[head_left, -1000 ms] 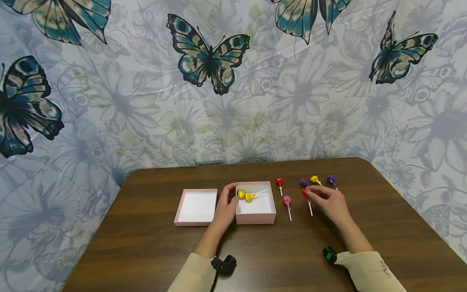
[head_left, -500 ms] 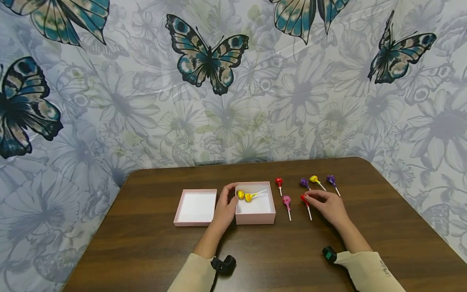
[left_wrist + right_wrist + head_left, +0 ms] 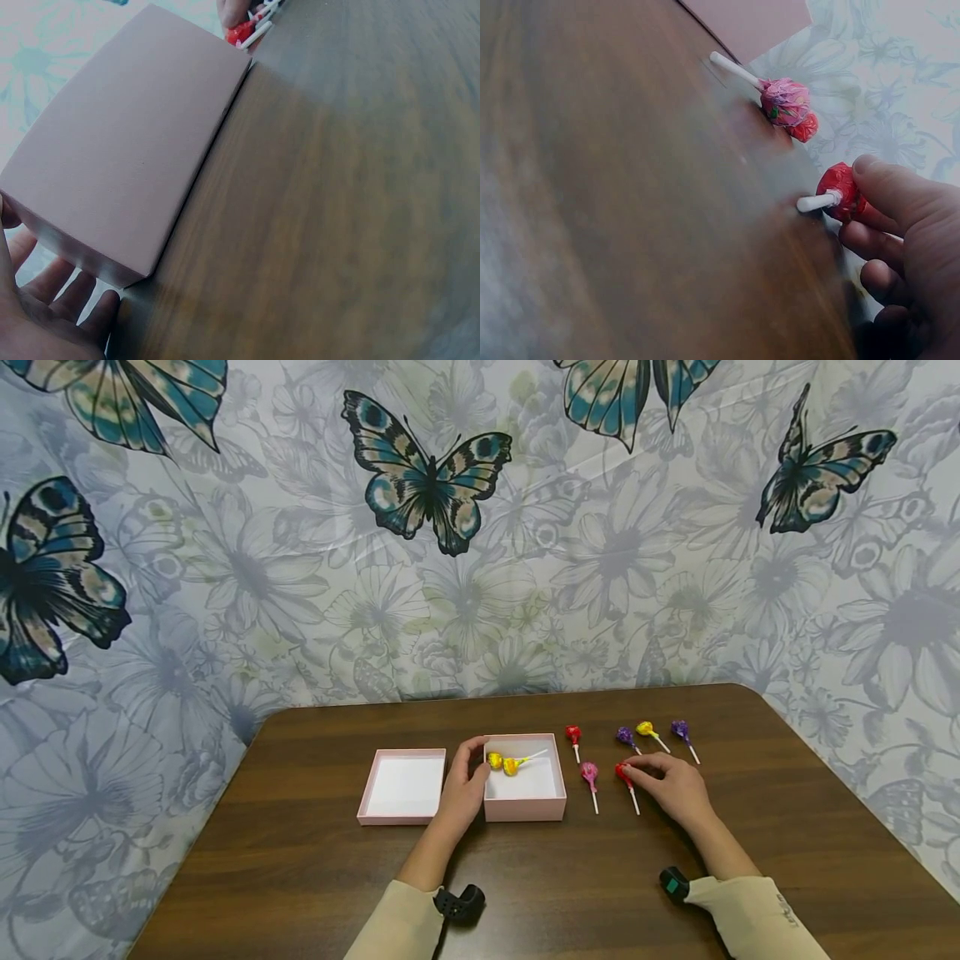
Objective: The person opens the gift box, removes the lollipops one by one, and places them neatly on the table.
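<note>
A brown wooden table (image 3: pixel 525 877) fills the lower view, backed by a butterfly-print cloth (image 3: pixel 465 527). On it the pink box (image 3: pixel 523 808) stands open, with its lid (image 3: pixel 403 787) lying just to the outer side of the left hand (image 3: pixel 462 785), whose fingers curl round the box's near left corner, thumb over the rim. Two yellow lollipops (image 3: pixel 504 764) lie inside the box, just beyond that grip. The right hand (image 3: pixel 671 785) rests on the table and pinches the head of a red lollipop (image 3: pixel 841 193) between thumb and fingertip, its stick pointing toward the person. Between this pinch and the box lie a pink lollipop (image 3: pixel 590 772) and another red one (image 3: pixel 573 734); beyond the knuckles sit two purple lollipops (image 3: pixel 625 736) and a yellow one (image 3: pixel 645 727), all apart
</note>
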The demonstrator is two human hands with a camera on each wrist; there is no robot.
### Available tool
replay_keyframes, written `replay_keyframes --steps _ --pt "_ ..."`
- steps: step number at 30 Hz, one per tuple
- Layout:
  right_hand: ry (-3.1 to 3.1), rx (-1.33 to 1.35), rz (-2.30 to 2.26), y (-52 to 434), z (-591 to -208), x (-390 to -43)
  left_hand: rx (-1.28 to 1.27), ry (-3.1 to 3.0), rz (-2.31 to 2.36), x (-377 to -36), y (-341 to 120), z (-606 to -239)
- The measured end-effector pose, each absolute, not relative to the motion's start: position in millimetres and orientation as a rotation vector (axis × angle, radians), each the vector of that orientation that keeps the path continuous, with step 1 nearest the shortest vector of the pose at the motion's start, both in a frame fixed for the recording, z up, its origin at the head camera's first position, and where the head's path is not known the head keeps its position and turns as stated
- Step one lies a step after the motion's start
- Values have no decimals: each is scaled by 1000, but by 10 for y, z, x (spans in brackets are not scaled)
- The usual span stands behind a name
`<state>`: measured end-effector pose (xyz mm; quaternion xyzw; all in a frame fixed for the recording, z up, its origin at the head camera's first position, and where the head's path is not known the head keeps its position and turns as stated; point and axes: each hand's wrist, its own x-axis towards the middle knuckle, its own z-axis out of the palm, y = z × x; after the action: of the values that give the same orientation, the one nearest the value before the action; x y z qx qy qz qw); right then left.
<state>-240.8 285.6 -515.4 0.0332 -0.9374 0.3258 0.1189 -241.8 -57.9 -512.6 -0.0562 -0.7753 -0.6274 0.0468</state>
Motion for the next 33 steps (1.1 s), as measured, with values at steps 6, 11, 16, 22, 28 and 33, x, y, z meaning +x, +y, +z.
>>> replay_keyframes --steps 6,11,16,22,28,33 --pt "-2741 106 934 2855 -5153 -2400 -176 -2360 -1926 -2423 -582 -5143" --pt "-2739 120 929 2855 -5146 -2391 -179 -2358 -1930 -2423 -581 -5140" --pt "-2736 121 939 2852 -5138 -2384 -173 -2359 -1932 -2417 -579 -5121" --pt "-2714 128 966 2851 -5144 -2376 -174 -2352 -1938 -2416 -582 -5122" --pt "-2599 123 939 2857 -5190 -2393 -178 -2332 -1958 -2416 -584 -5126" --pt "-2461 125 955 2837 -5162 -2393 -181 -2335 -1956 -2422 -587 -5129"
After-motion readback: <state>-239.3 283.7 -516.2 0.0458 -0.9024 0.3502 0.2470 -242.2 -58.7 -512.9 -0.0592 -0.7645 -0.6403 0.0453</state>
